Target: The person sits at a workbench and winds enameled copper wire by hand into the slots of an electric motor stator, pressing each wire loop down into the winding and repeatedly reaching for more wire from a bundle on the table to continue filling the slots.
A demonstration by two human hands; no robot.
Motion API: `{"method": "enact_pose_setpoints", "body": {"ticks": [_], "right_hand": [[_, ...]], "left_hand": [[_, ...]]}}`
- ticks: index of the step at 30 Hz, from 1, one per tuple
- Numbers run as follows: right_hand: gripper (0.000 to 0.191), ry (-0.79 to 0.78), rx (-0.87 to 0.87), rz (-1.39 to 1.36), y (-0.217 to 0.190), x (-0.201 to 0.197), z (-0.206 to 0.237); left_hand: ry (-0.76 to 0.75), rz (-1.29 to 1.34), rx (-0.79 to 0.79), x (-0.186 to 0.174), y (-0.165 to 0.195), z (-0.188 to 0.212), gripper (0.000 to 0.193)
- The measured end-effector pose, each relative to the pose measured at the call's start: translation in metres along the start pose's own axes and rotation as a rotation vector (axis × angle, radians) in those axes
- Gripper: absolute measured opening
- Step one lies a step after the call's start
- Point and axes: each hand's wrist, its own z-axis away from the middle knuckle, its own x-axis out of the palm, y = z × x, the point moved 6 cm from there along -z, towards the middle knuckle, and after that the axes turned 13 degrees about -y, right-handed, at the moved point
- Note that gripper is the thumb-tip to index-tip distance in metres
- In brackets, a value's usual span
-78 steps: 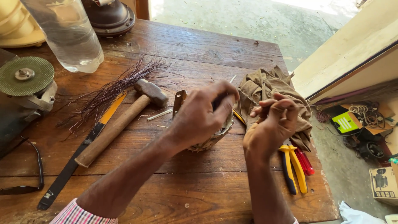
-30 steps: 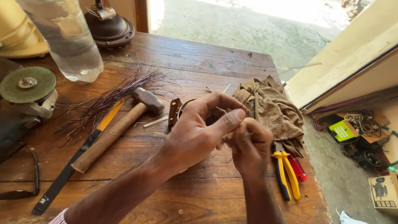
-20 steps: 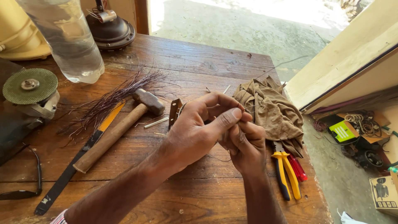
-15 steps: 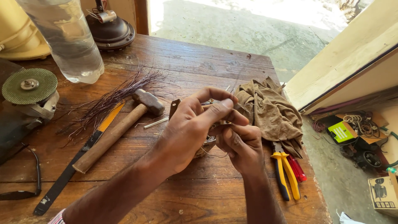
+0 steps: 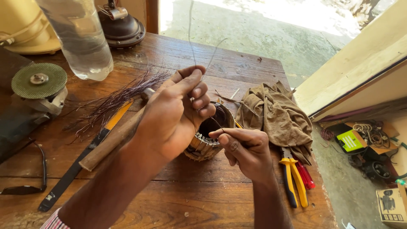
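My left hand [image 5: 176, 114] is raised over the table, thumb and forefinger pinched on thin wire strands [image 5: 191, 46] that stick up above it. Below it stands a round motor stator [image 5: 207, 138] with a dark hollow centre, partly hidden by that hand. My right hand [image 5: 246, 150] sits just right of the stator, fingers pinched on a thin wire end at the stator's rim.
A hammer [image 5: 112, 140], a bundle of pulled wire [image 5: 114, 97] and a yellow-handled blade [image 5: 74, 169] lie left. A brown rag [image 5: 275, 116] and yellow pliers [image 5: 294, 180] lie right. An angle grinder [image 5: 38, 89], a plastic bottle [image 5: 80, 38] and dark glasses [image 5: 29, 178] sit farther left. The table's edge is close on the right.
The left hand has risen, drawing wire strands upward out of the stator. The right hand has dropped and now pinches a wire at the rim, uncovering the stator.
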Motion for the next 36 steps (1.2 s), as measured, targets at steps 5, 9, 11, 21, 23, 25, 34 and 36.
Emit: {"method": "enact_pose_setpoints", "body": {"ticks": [5, 9, 11, 21, 23, 25, 34, 36], "right_hand": [[0.027, -0.019, 0.029, 0.044, -0.006, 0.003, -0.004], [0.029, -0.064, 0.117, 0.041, -0.005, 0.01, -0.002], [0.029, -0.136, 0.107, 0.029, -0.005, 0.017, -0.004], [0.023, 0.084, -0.391, 0.585, -0.022, 0.016, 0.004], [0.03, 0.363, -0.554, 0.699, -0.029, 0.006, 0.01], [0.034, 0.55, -0.636, 0.833, -0.036, 0.006, 0.018], [0.036, 0.316, -0.462, 1.068, -0.064, 0.053, 0.005], [0.035, 0.247, -0.429, 0.984, -0.063, 0.054, 0.0]], "left_hand": [[0.121, 0.01, 0.136, -0.008, 0.017, -0.004, 0.013], [0.035, -0.014, 0.234, -0.004, 0.023, -0.002, 0.012], [0.13, -0.014, 0.237, -0.011, 0.027, -0.001, 0.013], [0.003, -0.111, 0.496, -0.012, 0.057, 0.003, 0.013], [0.011, -0.146, 0.495, -0.007, 0.055, 0.006, 0.015], [0.065, -0.172, 0.424, -0.001, 0.045, 0.009, 0.017], [-0.106, -0.147, 0.351, 0.022, -0.003, 0.024, 0.021], [-0.137, -0.106, 0.376, 0.02, -0.002, 0.026, 0.022]]}}
